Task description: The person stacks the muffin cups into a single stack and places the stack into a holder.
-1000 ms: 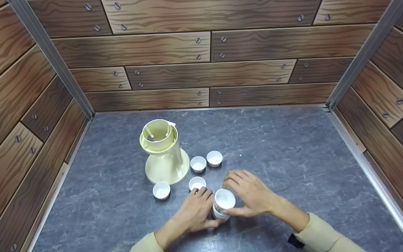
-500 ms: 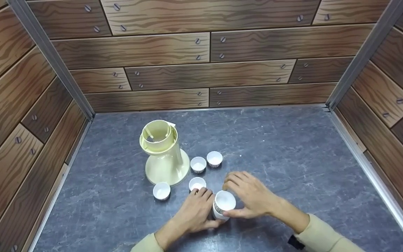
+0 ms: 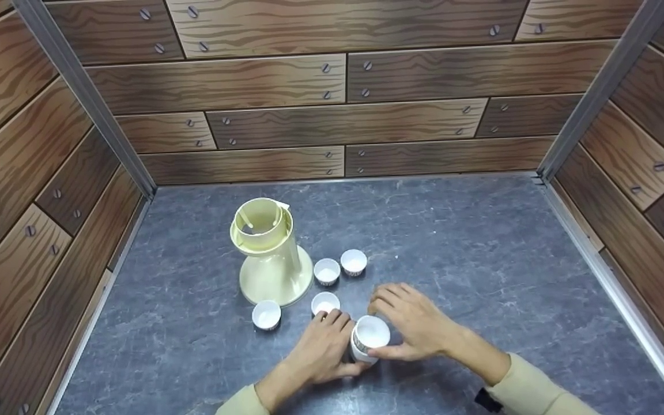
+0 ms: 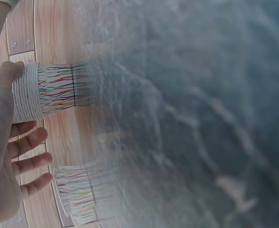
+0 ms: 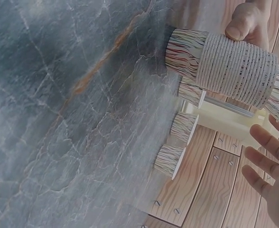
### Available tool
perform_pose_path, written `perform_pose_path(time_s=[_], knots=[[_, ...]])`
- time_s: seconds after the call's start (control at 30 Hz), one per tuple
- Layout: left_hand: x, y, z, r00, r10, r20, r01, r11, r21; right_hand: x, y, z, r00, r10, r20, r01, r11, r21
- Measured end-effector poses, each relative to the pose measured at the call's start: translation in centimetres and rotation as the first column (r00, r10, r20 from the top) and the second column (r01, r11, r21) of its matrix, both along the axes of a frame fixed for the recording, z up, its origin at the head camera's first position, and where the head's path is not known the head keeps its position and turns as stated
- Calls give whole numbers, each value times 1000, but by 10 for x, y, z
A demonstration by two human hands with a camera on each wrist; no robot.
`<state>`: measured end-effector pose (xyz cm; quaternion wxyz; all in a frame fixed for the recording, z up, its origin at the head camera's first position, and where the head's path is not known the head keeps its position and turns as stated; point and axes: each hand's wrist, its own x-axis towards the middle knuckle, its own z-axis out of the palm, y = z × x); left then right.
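Observation:
A tall stack of nested small coffee cups (image 5: pixel 237 71) stands upright, its white rims close together and the lowest cup's coloured streaks showing. My left hand (image 3: pixel 321 346) grips the stack from the left between thumb and forefinger; its other fingers are spread in the left wrist view. On top is a streaked white cup (image 3: pixel 373 331), held by the rim area between my right thumb and fingertips. That right hand (image 3: pixel 412 323) arches over from the right, its remaining fingers free of the cup. Behind my left fingertips a single cup (image 3: pixel 325 302) is partly hidden.
Left of the hands stands a cream pot-like body (image 3: pixel 274 279) with a wide round base and an uncovered ring top. Near it are a cup (image 3: pixel 266 315) in front and two cups, one (image 3: pixel 327 271) beside another (image 3: pixel 354 262). Wood-patterned walls (image 3: pixel 286 127) enclose the dark marbled surface.
The top cup has shifted slightly toward me and to the right in the head view, with the right hand lowering a little. The left hand and the loose cups stay in place.

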<state>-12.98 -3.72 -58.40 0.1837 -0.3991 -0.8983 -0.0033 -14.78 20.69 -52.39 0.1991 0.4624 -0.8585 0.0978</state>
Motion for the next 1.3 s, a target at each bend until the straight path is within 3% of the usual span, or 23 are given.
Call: perform_pose_path(time_s=[0.53,1.3], knots=[[0,-1,-1,1000,-18,-9,18,998,57,1,1,-12,1000,10,24,-9,1000,-6],[0,0,-2,1000,5,29,-6,1000,23,3,1,-19,998,4,57,-4,1000,5]])
